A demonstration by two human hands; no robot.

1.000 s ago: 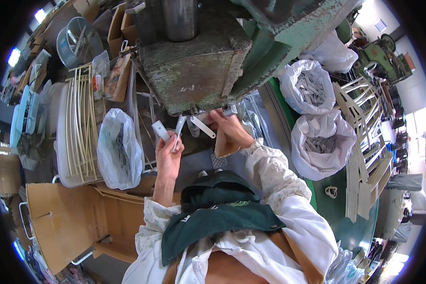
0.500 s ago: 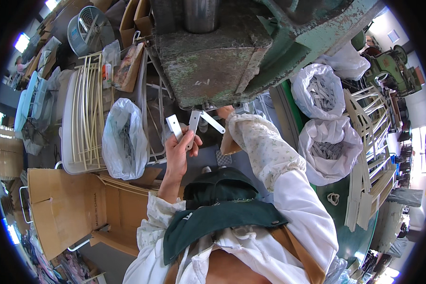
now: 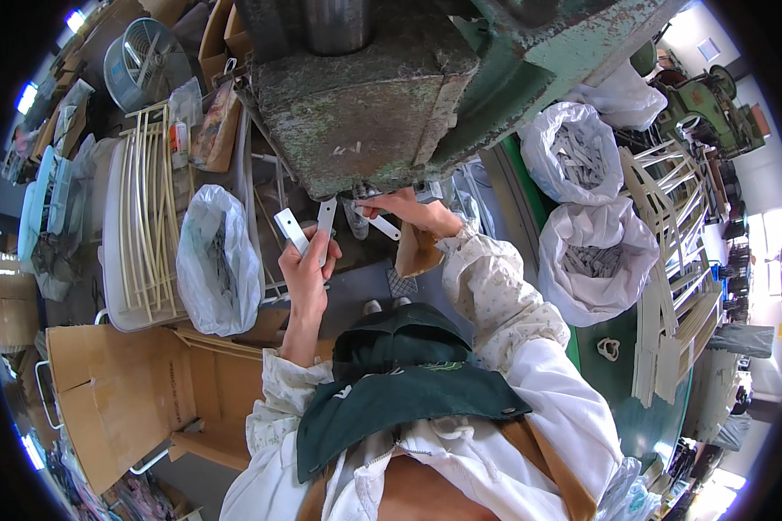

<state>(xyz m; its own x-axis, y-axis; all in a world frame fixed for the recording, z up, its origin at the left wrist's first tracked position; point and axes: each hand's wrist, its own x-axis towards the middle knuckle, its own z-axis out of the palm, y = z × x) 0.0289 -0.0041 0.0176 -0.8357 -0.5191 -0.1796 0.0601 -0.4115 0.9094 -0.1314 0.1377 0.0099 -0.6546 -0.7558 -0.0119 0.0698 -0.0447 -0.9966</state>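
My left hand (image 3: 306,276) is closed around white flat bars with small holes. One flat bar (image 3: 290,227) leans to the left, and a second bar (image 3: 326,214) stands up beside it. My right hand (image 3: 419,211) reaches under the worn green press head (image 3: 365,122). Its fingertips pinch the upper end of another white flat bar (image 3: 386,228), which slants down to the right. The press head partly hides the spot just beyond these fingertips.
At left, a plastic bag (image 3: 191,291) of small parts stands beside long cream strips (image 3: 143,226). An opened cardboard box (image 3: 117,391) is nearer. Two white bags (image 3: 552,265) (image 3: 534,143) of grey metal pieces sit on the green table (image 3: 621,382) at right.
My right hand has come out from under the press toward me and now pinches the slanting bar. My left hand has shifted left with its bars.
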